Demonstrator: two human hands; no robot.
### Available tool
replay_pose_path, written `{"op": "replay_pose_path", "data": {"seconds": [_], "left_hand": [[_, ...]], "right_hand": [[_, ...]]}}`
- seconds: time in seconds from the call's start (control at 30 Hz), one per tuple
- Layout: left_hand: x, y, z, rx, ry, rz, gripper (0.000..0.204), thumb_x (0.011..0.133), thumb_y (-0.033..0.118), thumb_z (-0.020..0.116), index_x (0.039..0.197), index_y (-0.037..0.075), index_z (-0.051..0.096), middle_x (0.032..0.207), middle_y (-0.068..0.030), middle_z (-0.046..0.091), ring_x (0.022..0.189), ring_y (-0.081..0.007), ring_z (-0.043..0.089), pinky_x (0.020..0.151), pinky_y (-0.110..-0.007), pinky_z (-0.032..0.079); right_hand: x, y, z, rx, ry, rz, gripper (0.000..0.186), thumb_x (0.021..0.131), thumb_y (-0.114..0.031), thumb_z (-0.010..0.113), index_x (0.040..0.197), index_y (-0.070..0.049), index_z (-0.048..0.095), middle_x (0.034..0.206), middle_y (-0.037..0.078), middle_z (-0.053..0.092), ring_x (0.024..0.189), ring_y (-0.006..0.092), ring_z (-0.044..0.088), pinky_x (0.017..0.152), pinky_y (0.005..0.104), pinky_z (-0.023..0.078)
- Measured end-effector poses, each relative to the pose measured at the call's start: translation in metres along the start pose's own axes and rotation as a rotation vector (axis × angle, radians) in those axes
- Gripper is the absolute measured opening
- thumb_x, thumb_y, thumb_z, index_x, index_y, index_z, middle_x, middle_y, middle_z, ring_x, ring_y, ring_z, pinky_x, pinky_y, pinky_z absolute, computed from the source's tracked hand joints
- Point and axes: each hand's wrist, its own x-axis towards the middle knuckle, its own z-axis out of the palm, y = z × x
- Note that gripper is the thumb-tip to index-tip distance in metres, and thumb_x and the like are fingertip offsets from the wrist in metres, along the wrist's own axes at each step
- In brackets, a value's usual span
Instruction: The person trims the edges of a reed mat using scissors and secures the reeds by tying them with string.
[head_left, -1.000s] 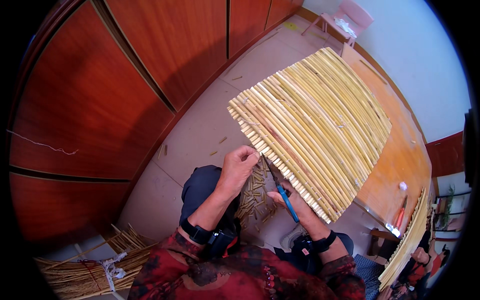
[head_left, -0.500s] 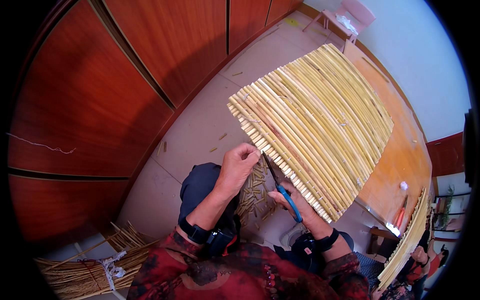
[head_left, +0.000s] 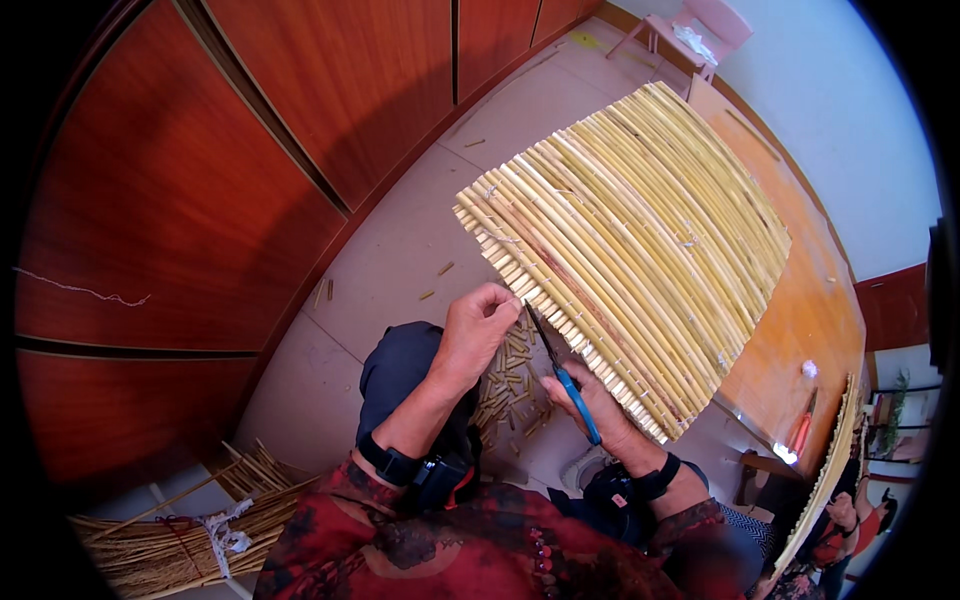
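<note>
The left hand [head_left: 478, 330] pinched a stick end on the mat [head_left: 640, 250]; the right hand [head_left: 590, 400], gripping scissors [head_left: 560, 375], seemed mid-trim, needing a square snip.

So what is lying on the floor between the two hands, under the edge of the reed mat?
In the head view, a heap of short cut reed pieces lies on the floor between the left hand and the right hand, below the scissors.

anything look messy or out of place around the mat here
Yes: short cut reed pieces lie scattered on the floor under the reed mat, between the left hand and the right hand holding scissors. A few more bits lie farther off.
</note>
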Motion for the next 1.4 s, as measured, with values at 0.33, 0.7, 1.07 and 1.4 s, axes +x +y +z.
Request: {"op": "replay_pose_path", "data": {"seconds": [0.33, 0.7, 1.07, 1.4], "left_hand": [[-0.001, -0.003, 0.001, 0.03, -0.023, 0.098, 0.007, 0.076, 0.009, 0.052, 0.072, 0.003, 0.051, 0.056, 0.0052, 0.041, 0.045, -0.0014, 0.035, 0.041, -0.015, 0.027], [0.0, 0.001, 0.003, 0.027, -0.002, 0.08, 0.008, 0.075, 0.009, 0.053, 0.07, 0.004, 0.05, 0.055, 0.0048, 0.042, 0.043, -0.0016, 0.035, 0.039, -0.015, 0.026], [-0.001, 0.002, 0.005, 0.028, 0.013, 0.052, 0.008, 0.076, 0.009, 0.053, 0.07, 0.004, 0.051, 0.054, 0.0054, 0.04, 0.042, -0.0014, 0.034, 0.039, -0.016, 0.026], [-0.002, 0.004, 0.005, -0.015, 0.013, 0.019, 0.008, 0.077, 0.009, 0.052, 0.071, 0.004, 0.051, 0.055, 0.0059, 0.04, 0.044, -0.0013, 0.033, 0.04, -0.015, 0.026]], "right_hand": [[0.001, 0.017, 0.002, -0.13, 0.066, -0.086, 0.023, 0.074, -0.016, 0.062, 0.064, -0.003, 0.046, 0.05, 0.001, 0.038, 0.046, 0.0083, 0.036, 0.043, 0.0231, 0.033], [0.002, 0.017, 0.002, -0.098, 0.038, -0.061, 0.027, 0.073, -0.021, 0.063, 0.06, -0.006, 0.044, 0.048, -0.002, 0.037, 0.045, 0.0073, 0.034, 0.041, 0.0233, 0.031], [-0.006, -0.006, -0.012, 0.062, -0.148, 0.21, 0.03, 0.075, -0.034, 0.058, 0.071, -0.007, 0.047, 0.053, -0.002, 0.041, 0.048, 0.0066, 0.039, 0.044, 0.0183, 0.031], [-0.003, -0.006, -0.009, 0.033, -0.12, 0.136, 0.029, 0.073, -0.034, 0.06, 0.074, -0.007, 0.049, 0.053, -0.003, 0.042, 0.047, 0.0058, 0.038, 0.043, 0.0178, 0.029]]}}
